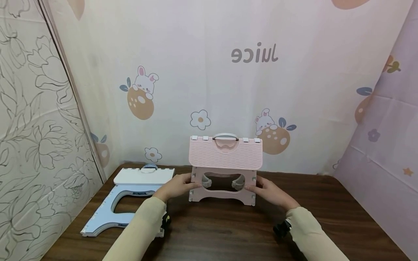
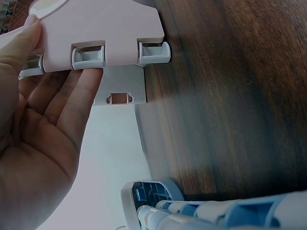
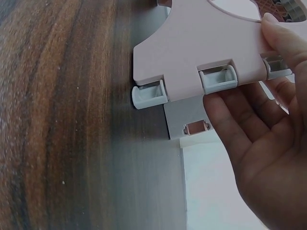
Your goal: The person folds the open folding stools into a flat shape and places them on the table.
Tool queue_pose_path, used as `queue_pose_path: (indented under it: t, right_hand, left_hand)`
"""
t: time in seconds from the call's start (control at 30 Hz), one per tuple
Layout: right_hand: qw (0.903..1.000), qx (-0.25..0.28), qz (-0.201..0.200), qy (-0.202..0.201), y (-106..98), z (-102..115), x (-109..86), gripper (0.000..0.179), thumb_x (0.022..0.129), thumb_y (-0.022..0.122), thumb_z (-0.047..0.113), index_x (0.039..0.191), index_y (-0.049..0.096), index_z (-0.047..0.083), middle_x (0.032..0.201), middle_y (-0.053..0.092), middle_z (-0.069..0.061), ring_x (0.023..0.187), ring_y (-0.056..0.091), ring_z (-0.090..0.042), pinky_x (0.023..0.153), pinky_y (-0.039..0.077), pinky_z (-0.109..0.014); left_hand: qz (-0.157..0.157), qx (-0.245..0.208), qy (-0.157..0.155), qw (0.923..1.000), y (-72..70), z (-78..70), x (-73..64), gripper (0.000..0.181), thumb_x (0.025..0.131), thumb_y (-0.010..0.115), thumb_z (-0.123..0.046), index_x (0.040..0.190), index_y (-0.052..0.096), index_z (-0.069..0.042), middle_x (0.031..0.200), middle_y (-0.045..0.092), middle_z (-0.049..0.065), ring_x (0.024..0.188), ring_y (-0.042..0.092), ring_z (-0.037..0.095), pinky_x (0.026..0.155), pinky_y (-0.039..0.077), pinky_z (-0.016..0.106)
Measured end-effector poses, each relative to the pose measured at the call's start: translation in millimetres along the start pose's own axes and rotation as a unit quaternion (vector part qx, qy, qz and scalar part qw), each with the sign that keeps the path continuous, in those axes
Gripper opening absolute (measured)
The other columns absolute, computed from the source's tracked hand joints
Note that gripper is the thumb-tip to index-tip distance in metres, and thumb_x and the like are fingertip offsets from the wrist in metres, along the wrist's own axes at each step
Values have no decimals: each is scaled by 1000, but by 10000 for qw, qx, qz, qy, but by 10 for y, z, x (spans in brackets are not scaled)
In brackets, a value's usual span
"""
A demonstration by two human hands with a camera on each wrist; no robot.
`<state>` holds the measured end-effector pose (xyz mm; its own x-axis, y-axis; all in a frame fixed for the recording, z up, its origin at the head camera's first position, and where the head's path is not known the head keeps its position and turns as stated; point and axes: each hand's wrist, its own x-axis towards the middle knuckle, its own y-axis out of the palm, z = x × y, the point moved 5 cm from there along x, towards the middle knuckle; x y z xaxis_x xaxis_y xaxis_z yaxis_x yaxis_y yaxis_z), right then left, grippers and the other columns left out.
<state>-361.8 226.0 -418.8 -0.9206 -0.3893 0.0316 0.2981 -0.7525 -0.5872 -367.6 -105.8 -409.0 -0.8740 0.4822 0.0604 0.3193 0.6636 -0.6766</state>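
A pink folding step stool [image 1: 225,155] stands upright near the back of the table, its textured top panel tilted toward me and a handle on the upper edge. My left hand [image 1: 177,186] grips its left side, thumb on the front face and fingers behind the hinged edge. On the opposite side my right hand [image 1: 269,190] holds the stool the same way. In the left wrist view the left thumb lies by the oval opening, with white hinge clips [image 2: 88,57] along the edge. Similar hinge clips [image 3: 218,79] show beside the right fingers.
A light blue and white folding stool [image 1: 107,212] lies flat at the table's left, partly behind the left forearm. The dark wooden table [image 1: 225,232] ends at a printed curtain [image 1: 209,83] at the back, with more curtains on both sides.
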Motion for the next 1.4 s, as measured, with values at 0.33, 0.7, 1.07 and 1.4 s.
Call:
queue_pose_path:
  t: [0.33,0.7,1.07,1.4]
  right_hand:
    - [10000,66,51,-28,2,-1,8,71,99,61,44,152,36,4,136,56,-15,116,58,-27,95,49,-51]
    - [9998,40,107,-188,-5,8,8,68,101,60,41,151,37,2,135,56,-16,115,59,-26,93,50,-48]
    - [9998,56,98,-169,-3,9,16,68,101,60,42,151,37,3,135,56,-15,116,59,-26,94,50,-48]
    - [9994,121,190,-253,9,-24,49,68,102,58,41,153,34,5,139,54,-16,118,58,-28,94,50,-48]
  left_hand:
    - [19,10,-25,10000,2,19,24,49,99,61,-46,137,60,-16,127,66,4,111,64,22,93,51,49]
    - [95,-29,25,9999,-7,-3,39,48,100,61,-42,138,60,-12,125,67,4,110,65,21,94,51,48]
    - [178,-35,63,9998,3,31,66,51,100,60,-45,139,59,-13,127,66,4,111,65,21,93,51,48]
    - [124,38,-37,9999,-10,40,69,50,99,61,-46,139,59,-15,129,65,5,113,64,22,95,50,48]
